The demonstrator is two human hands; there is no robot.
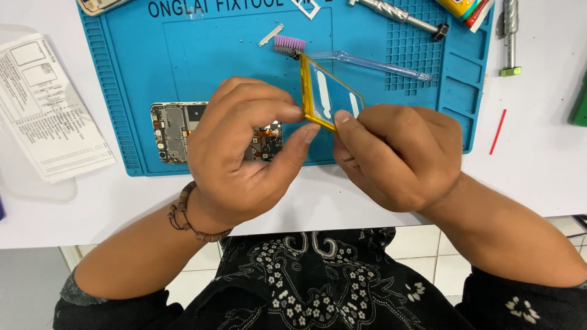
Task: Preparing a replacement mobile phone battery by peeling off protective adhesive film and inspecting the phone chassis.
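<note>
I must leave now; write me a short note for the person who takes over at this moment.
Left hand and right hand: both pinch the flat yellow-edged rectangular part, held tilted above the blue rubber work mat.
On the mat: opened phone body with bare circuit board, partly under the left hand; clear-handled brush with pink bristles.
Done: phone lies open.
Left: the part is not yet set down.

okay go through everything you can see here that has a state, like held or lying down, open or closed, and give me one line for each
Flat yellow-edged part: lifted off the mat, tilted, pinched by both hands.
Left hand: gripping the part's near edge.
Right hand: gripping the part's right corner.
Opened phone: back off, circuit board exposed, lying flat on the blue mat.
Brush: lying on the mat, untouched.
Red stick: lying on the white table.
</note>
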